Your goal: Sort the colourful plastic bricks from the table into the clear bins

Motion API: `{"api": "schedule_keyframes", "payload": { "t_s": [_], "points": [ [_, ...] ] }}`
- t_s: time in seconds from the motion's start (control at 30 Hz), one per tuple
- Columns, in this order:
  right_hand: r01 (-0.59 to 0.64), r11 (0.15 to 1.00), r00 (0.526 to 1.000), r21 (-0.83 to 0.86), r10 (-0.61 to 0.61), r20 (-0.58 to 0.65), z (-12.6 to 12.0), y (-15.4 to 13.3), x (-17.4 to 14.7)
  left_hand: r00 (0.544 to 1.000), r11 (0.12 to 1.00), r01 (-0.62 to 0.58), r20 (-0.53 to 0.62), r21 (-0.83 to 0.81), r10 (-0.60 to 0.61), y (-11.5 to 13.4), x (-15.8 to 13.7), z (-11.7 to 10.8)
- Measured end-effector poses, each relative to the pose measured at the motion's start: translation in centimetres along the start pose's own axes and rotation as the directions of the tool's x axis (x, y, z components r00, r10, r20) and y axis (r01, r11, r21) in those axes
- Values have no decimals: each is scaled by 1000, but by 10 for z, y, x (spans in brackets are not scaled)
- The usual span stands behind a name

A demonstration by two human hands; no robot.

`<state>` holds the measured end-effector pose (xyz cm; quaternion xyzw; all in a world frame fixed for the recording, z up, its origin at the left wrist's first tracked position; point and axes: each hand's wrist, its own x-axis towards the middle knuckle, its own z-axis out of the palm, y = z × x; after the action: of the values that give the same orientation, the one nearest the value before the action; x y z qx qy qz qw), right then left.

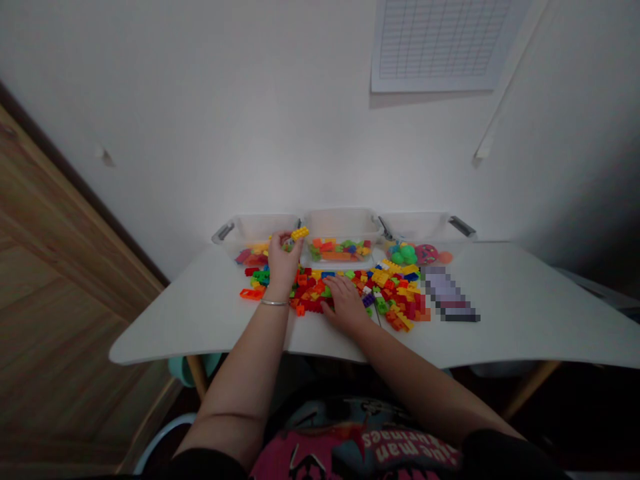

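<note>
My left hand (284,255) is raised at the front of the left clear bin (260,223), its fingers closed on a yellow toy building brick (300,233) with studs on top. A mixed pile of toy building bricks (315,304) in red, orange, yellow, green and blue spreads over the table below. On that pile rests my right hand (346,301), palm down with its fingers stretched out over the bricks. Nothing shows in its grasp. The middle clear bin (343,220), holding several coloured bricks, stands just beyond both hands.
A right clear bin (420,223) contains green and pink round toys. Beside the pile, a pixelated flat object (450,293) lies on the white table (525,307). The bins stand against a wall bearing a printed grid sheet (440,47). Wooden panelling (65,280) is at left.
</note>
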<state>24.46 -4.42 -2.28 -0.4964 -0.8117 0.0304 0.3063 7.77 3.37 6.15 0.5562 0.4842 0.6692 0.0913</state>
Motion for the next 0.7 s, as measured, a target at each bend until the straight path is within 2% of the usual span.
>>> {"api": "schedule_keyframes", "payload": {
  "t_s": [0.07,0.17,0.3,0.4,0.53,0.7],
  "points": [
    [-1,1000,1000,-2,1,-7,0,0,0,1000,1000,-10,-1,-9,10,3,12,9],
    [9,1000,1000,-2,-9,-10,0,0,0,997,999,-2,72,38,-1,4,25,23],
    [18,1000,1000,3,-18,-7,0,1,1,975,956,-1,215,294,-65,5,34,42],
    [28,1000,1000,1,-28,-9,-1,2,1,961,891,17,239,453,-139,8,37,52],
    [54,999,998,0,-54,-18,0,2,1,941,856,93,237,509,-243,10,39,58],
    [47,999,999,18,-46,-23,2,3,1,927,835,-7,316,551,-201,8,38,57]
  ]
}}
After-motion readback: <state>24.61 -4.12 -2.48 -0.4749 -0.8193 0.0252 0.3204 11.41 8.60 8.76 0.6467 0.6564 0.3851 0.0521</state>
